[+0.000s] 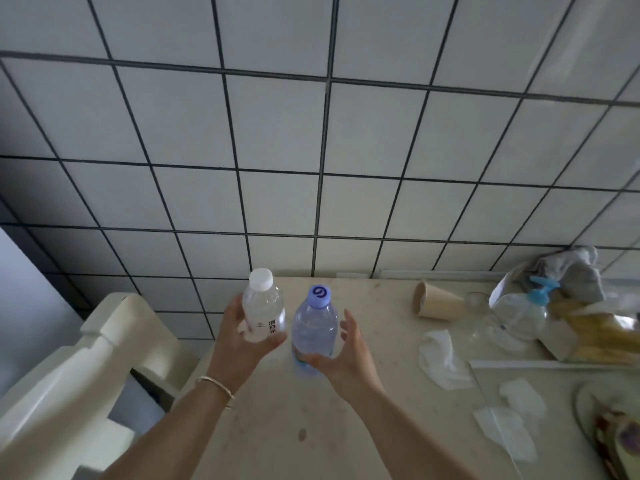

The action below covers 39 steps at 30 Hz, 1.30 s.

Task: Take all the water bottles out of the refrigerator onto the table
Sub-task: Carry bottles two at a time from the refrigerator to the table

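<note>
Two clear water bottles are upright over the far left part of the beige table (277, 431). My left hand (237, 341) grips the white-capped bottle (265, 311) around its lower body; its base is hidden, so I cannot tell if it touches the table. The purple-capped bottle (316, 327) stands just to its right. My right hand (346, 355) is beside that bottle with fingers spread and straight, the thumb near the bottle's base. The refrigerator is out of view.
A paper cup (438, 303) lies on its side at the back. Crumpled tissues (441, 358) and a clear plastic bag of items (554, 306) crowd the right side. A plate (606, 427) sits at the right edge. A white chair (104, 344) stands to the left, against the tiled wall.
</note>
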{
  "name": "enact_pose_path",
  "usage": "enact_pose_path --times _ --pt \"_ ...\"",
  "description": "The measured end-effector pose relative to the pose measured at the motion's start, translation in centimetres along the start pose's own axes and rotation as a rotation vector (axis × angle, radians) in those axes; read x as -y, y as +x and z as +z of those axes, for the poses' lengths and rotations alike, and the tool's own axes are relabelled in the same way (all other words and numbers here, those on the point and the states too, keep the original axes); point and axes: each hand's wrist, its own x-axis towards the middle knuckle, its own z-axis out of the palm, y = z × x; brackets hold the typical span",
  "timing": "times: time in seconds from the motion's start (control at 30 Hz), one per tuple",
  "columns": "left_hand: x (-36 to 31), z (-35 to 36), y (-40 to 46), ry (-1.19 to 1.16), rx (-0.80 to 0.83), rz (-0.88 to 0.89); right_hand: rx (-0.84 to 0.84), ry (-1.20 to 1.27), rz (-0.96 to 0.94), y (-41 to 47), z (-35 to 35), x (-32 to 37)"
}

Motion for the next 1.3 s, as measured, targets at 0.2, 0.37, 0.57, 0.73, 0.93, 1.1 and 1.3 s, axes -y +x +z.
enact_pose_path --times 0.2,0.37,0.57,0.73,0.93,1.1,1.3 --pt "-1.5 -2.1 -7.2 -0.100 -0.257 -0.017 -0.095 -0.029 -0.025 -6.1 -3.8 0.9" --pt "-5.2 -3.4 -14.0 -0.099 -0.235 0.029 -0.112 -0.040 -0.098 -13.9 -7.3 2.2" --pt "-10.5 -2.0 -25.9 -0.062 -0.211 0.153 -0.159 -0.061 -0.195 -26.5 -11.1 1.5" --pt "-12.0 -1.2 -38.0 0.009 -0.168 0.219 -0.196 -0.072 -0.216 -37.0 -13.7 -0.5" --pt "-14.1 -1.3 -49.3 0.050 -0.137 0.242 -0.236 -0.121 -0.239 -47.9 -15.3 -0.9" --pt "-16.6 -2.2 -56.0 0.036 -0.056 0.339 -0.342 -0.134 -0.231 -56.2 -15.7 -1.3" --pt "-16.8 -4.5 -63.1 0.046 0.087 0.400 -0.512 -0.107 -0.187 -66.4 -13.9 -2.5"
